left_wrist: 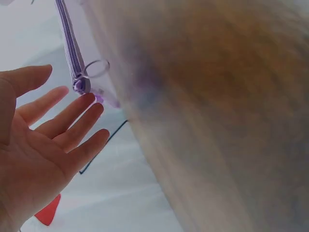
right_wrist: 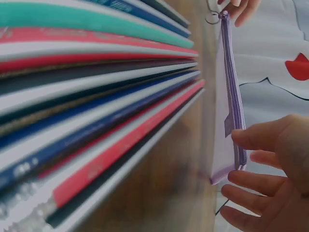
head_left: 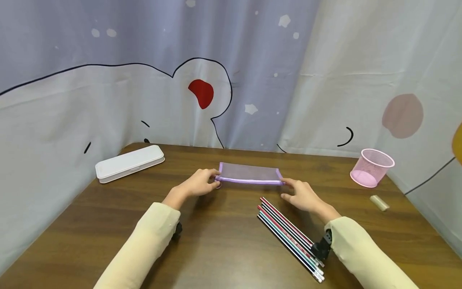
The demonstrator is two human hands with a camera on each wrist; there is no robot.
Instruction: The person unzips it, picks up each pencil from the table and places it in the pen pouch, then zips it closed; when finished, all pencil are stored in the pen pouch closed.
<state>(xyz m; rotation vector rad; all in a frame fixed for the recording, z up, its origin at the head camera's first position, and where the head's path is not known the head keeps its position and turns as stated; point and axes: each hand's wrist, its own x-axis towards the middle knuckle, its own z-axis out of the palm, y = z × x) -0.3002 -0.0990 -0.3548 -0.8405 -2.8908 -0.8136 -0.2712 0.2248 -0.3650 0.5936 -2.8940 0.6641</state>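
A flat, see-through zip pouch [head_left: 249,172] with purple edges lies towards the back of the table. My left hand [head_left: 199,182] is at its left end, fingertips right at the corner. In the left wrist view those fingers are loosely extended beside the zip end and its metal ring [left_wrist: 97,68], the thumb standing apart. At the pouch's right corner is my right hand [head_left: 303,194], its fingertips touching the edge and its thumb lower and apart in the head view. Several striped pencils [head_left: 288,237] lie side by side in front of the right hand.
A white pencil case [head_left: 130,162] sits at the back left. On the right stand a pink mesh pen cup [head_left: 371,168] and, nearer, a small pale stick-like piece [head_left: 379,203]. A printed curtain [head_left: 260,80] hangs behind the wooden table [head_left: 216,249].
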